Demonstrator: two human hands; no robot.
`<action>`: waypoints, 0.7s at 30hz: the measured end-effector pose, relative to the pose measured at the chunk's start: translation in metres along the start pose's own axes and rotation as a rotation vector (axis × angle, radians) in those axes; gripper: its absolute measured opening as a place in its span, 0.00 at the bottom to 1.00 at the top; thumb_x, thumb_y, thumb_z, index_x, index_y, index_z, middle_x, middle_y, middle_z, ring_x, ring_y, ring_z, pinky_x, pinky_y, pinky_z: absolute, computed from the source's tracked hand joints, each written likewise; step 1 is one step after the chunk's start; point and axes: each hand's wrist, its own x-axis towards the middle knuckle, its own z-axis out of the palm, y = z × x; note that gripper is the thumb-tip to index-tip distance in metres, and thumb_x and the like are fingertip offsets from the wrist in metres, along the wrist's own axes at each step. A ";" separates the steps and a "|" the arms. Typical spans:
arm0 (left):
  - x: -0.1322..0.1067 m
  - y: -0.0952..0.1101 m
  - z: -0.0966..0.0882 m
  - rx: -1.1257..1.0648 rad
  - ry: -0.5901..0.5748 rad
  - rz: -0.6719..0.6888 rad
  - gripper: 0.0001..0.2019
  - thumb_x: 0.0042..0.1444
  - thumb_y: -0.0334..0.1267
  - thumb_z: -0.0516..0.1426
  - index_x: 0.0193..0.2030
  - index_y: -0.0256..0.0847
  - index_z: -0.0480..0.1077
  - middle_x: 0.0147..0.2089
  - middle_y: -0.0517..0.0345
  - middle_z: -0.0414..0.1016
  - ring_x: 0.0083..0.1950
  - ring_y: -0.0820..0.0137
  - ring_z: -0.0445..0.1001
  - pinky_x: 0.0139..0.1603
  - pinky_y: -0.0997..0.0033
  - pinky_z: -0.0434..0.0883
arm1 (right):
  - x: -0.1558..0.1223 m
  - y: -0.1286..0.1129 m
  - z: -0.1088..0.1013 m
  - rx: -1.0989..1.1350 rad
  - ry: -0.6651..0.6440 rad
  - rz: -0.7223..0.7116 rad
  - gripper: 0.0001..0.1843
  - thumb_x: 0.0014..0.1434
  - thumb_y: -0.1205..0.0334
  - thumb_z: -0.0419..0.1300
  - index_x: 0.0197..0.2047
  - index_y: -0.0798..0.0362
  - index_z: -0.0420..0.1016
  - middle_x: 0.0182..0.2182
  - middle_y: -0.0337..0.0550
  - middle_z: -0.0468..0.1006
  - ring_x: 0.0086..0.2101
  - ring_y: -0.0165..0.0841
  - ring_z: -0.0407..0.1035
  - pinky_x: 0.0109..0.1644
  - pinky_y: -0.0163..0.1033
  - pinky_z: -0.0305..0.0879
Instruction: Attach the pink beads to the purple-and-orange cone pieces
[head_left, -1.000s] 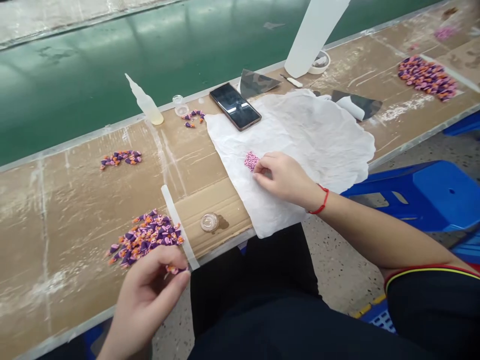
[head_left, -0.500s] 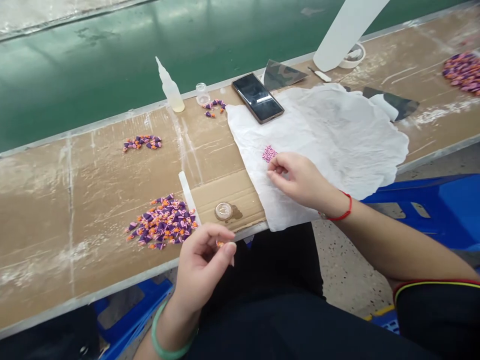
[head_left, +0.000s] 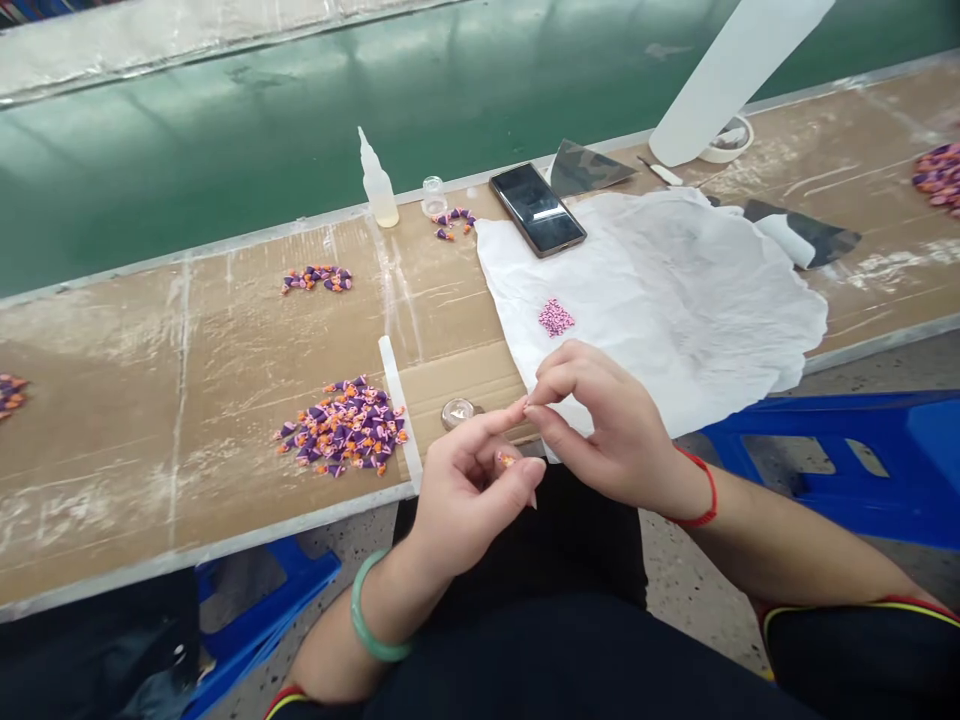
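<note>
L hand (head_left: 466, 502), lower ctr of frame, grips small orange piece (head_left: 505, 459) (long axis, R grip contents unclear); R hand (head_left: 611, 432), fingertips pinched together, meets L index tip, upper right of piece.

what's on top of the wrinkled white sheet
A small pile of tiny pink pieces and part of a black rectangular phone. The right hand covers some of the sheet, hiding anything there.

speckled floor (head_left: 690, 610) | blue stools (head_left: 911, 460) | brown worktable (head_left: 97, 400) | green surface (head_left: 225, 180) beyond
</note>
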 end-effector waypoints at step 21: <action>0.000 0.014 0.002 0.474 0.286 0.570 0.11 0.60 0.40 0.59 0.28 0.40 0.76 0.22 0.58 0.74 0.22 0.73 0.68 0.24 0.75 0.63 | -0.016 -0.030 0.035 0.953 0.216 0.510 0.15 0.54 0.48 0.71 0.30 0.50 0.78 0.52 0.47 0.75 0.48 0.39 0.73 0.50 0.42 0.73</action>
